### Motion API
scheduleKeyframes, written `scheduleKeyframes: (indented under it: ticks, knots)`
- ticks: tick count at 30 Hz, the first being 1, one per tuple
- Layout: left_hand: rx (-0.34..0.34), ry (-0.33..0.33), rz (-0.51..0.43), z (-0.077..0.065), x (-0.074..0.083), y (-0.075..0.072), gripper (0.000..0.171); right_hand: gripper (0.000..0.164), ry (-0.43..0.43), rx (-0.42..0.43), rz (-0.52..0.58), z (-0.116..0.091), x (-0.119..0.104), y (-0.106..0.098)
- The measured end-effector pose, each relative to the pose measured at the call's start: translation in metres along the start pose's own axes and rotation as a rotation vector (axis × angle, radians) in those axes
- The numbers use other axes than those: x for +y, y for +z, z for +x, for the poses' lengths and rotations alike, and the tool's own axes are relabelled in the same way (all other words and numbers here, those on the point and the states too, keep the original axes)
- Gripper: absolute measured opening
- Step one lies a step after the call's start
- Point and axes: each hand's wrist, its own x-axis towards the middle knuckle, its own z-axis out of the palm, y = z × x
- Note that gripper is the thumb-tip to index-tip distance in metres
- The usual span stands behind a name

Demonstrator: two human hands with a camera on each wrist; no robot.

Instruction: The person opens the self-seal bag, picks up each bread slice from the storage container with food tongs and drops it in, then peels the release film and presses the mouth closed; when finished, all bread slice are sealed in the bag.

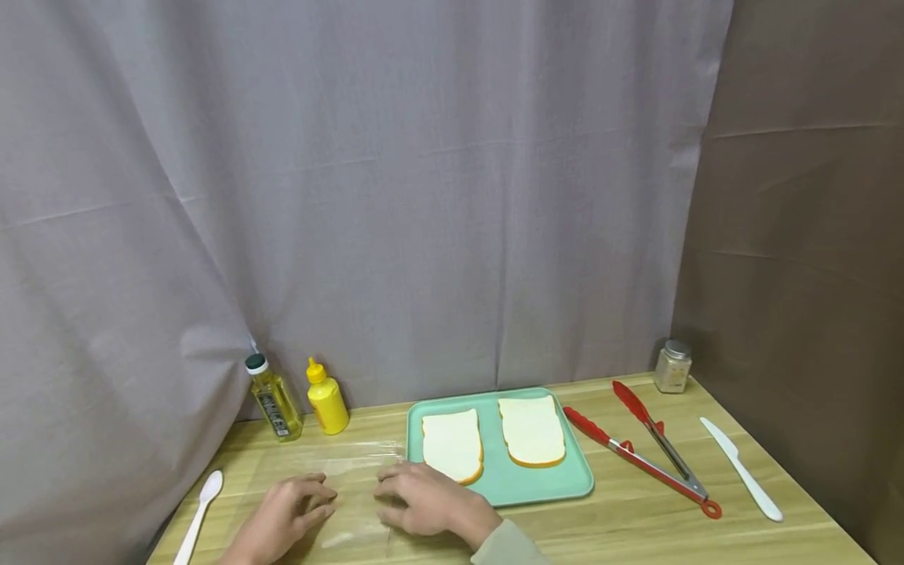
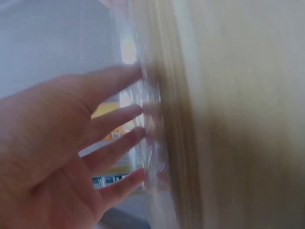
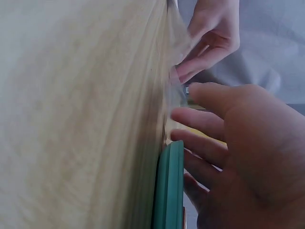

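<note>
A clear plastic sheet or bag (image 1: 360, 459) lies flat on the wooden table, left of the green tray (image 1: 519, 497). My left hand (image 1: 286, 510) rests its fingertips on the plastic; in the left wrist view the fingers are spread and nearly straight against its shiny surface (image 2: 151, 162). Over the right part of the plastic is my right hand (image 1: 434, 498), beside the tray's left edge. The right wrist view shows its fingers loosely extended, just above the tray rim (image 3: 169, 186). Two white bread slices with brown crusts, a left one (image 1: 452, 446) and a right one (image 1: 531, 430), sit on the tray.
Behind the plastic stand an oil bottle (image 1: 277, 404) and a yellow squeeze bottle (image 1: 328, 404). A white spoon (image 1: 200, 514) lies far left. Right of the tray are red-handled tongs (image 1: 653, 463), a white knife (image 1: 741, 471) and a small spice jar (image 1: 673, 367). Grey curtains (image 1: 452, 196) hang behind.
</note>
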Motion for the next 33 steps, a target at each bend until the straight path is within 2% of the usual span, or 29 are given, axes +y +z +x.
scheduleKeyframes:
  ticks: [3, 8, 11, 15, 19, 22, 25, 28, 33]
  knots:
    - [0.057, 0.011, 0.044, 0.001, 0.002, 0.0, 0.01, 0.032, -0.008, 0.003, 0.005, 0.0, 0.001, -0.001]
    - [0.179, -0.057, 0.06, 0.003, 0.003, 0.001, 0.014, 0.032, 0.0, -0.006, 0.008, -0.001, 0.003, -0.001]
    - [0.282, -0.061, 0.012, 0.002, 0.001, 0.0, 0.012, 0.034, 0.024, -0.019, 0.021, -0.002, 0.002, -0.001]
    - [0.427, -0.006, -0.076, 0.002, 0.0, -0.004, 0.011, 0.034, 0.052, -0.026, 0.034, -0.004, 0.002, 0.0]
    - [0.524, -0.003, -0.138, 0.003, 0.001, -0.009, 0.014, 0.033, 0.045, -0.014, 0.039, -0.003, 0.003, 0.001]
    - [0.522, -0.022, -0.144, 0.003, 0.003, -0.011, 0.021, 0.032, 0.041, -0.008, 0.046, -0.003, 0.004, 0.002]
    - [0.477, -0.034, -0.112, 0.002, 0.004, -0.012, 0.026, 0.031, 0.054, -0.01, 0.054, -0.002, 0.005, 0.003]
    - [0.448, -0.013, -0.07, 0.001, 0.005, -0.012, 0.027, 0.031, 0.069, -0.021, 0.061, -0.001, 0.005, 0.002]
    - [0.452, 0.043, -0.033, 0.001, 0.004, -0.011, 0.031, 0.035, 0.069, -0.037, 0.06, 0.0, 0.005, 0.002]
